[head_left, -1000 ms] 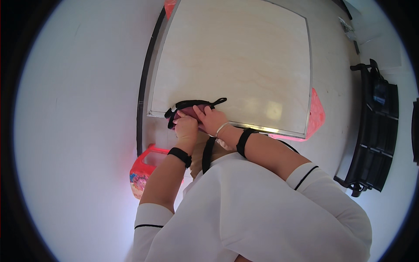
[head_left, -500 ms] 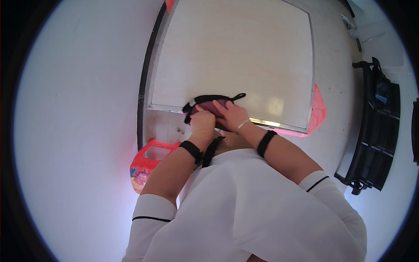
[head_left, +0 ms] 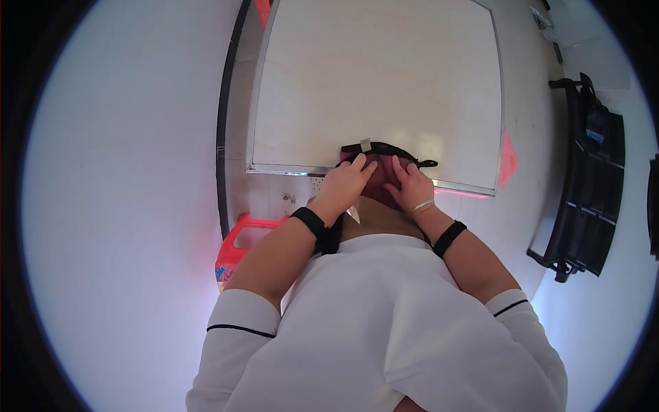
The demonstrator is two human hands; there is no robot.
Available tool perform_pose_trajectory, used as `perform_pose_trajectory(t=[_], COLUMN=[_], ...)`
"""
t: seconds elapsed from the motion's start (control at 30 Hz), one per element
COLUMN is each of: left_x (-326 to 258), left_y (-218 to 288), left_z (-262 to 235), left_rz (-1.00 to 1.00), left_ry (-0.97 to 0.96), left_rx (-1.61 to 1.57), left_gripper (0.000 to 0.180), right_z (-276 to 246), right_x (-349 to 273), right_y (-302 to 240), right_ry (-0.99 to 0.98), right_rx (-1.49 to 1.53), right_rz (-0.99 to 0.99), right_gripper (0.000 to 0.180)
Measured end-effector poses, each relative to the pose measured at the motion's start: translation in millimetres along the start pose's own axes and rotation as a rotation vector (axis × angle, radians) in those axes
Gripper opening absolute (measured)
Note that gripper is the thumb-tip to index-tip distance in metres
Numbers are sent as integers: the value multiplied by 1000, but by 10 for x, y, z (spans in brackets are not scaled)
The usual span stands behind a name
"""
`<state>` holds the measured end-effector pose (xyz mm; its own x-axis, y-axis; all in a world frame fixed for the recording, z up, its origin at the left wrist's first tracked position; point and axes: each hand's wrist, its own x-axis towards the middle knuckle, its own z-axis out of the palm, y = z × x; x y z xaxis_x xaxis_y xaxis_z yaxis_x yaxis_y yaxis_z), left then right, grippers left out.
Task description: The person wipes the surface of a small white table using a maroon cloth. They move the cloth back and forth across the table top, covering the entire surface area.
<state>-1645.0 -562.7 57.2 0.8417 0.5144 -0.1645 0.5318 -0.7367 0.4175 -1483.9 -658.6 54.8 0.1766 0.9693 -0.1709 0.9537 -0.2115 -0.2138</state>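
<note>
A maroon cloth piece (head_left: 381,180) with a black band, a small pale tag and a black loop lies at the table's near edge. Partly covered by my fingers, its exact kind is not clear. My left hand (head_left: 342,184) grips its left side, fingers pointing forward over the cloth. On the right side, my right hand (head_left: 414,184) holds it with the thumb and fingers parted around the fabric. Its lower part hangs over the edge in front of my lap. The white-topped table (head_left: 371,75) stretches away beyond it.
A red plastic stool (head_left: 232,255) with a printed floral pattern stands at my left. Pink plastic (head_left: 508,159) shows past the table's right edge. A black bench seat (head_left: 594,185) with a bottle-like blue object (head_left: 596,128) stands on the far right. A white wall (head_left: 123,172) rises at left.
Both hands and the maroon cloth have shifted to the right along the table edge. My hands have drawn apart, and more of the maroon fabric shows between them.
</note>
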Motion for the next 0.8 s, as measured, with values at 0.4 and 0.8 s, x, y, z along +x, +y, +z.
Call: perform_pose_trajectory(t=[0.4, 0.8], left_x=[-284, -777], left_y=[-187, -1262], left_z=[-522, -617], left_rz=[-213, -371], left_ry=[154, 245], left_rx=[-139, -173], left_gripper=[53, 58], right_z=[-479, -13], right_x=[306, 1008], right_y=[-567, -1587], right_ry=[-50, -142], right_rx=[65, 44], right_rz=[-30, -167], right_gripper=[65, 65])
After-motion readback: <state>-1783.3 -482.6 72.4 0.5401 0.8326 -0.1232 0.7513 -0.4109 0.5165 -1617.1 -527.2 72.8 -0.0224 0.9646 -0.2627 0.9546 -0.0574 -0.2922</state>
